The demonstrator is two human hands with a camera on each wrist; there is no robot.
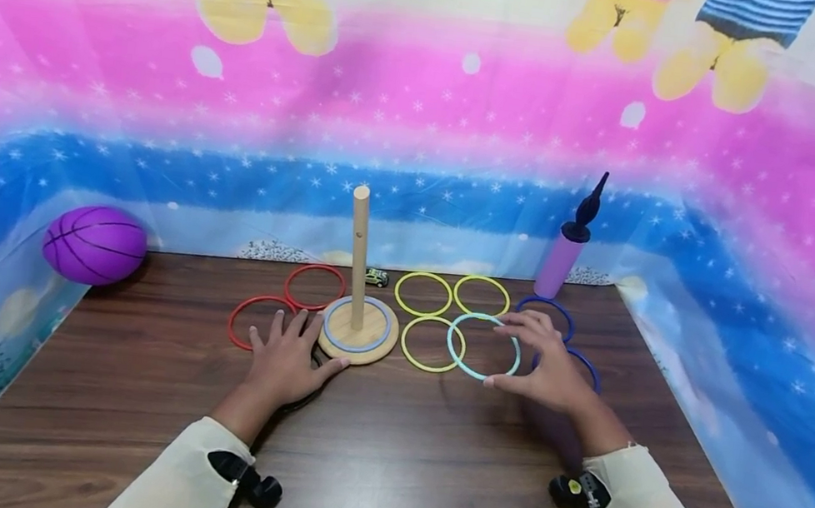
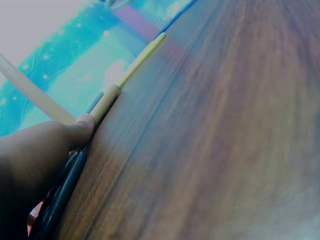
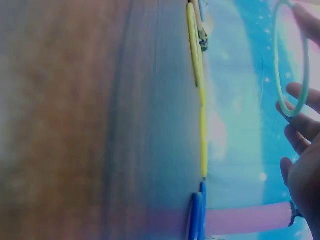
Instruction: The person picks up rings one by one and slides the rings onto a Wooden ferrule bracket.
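Note:
My right hand (image 1: 548, 371) holds a light turquoise ring (image 1: 450, 339) raised off the table, its thumb at the near edge and fingers at the far edge. In the right wrist view the ring (image 3: 277, 60) stands on edge against the fingers. My left hand (image 1: 285, 362) lies at the left side of a round wooden base (image 1: 373, 330), fingers spread and thumb at its near edge. From that base rises a wooden peg (image 1: 359, 257), with a pale blue ring (image 1: 355, 349) lying around its foot. Dark rings (image 2: 64, 187) show partly under the left hand.
Two red rings (image 1: 230, 323) lie left of the base, three yellow rings (image 1: 425, 275) right of it, and blue rings (image 1: 594, 371) beyond my right hand. A toy car (image 1: 377, 277), a purple pump (image 1: 559, 264) and a purple ball (image 1: 95, 245) stand along the back.

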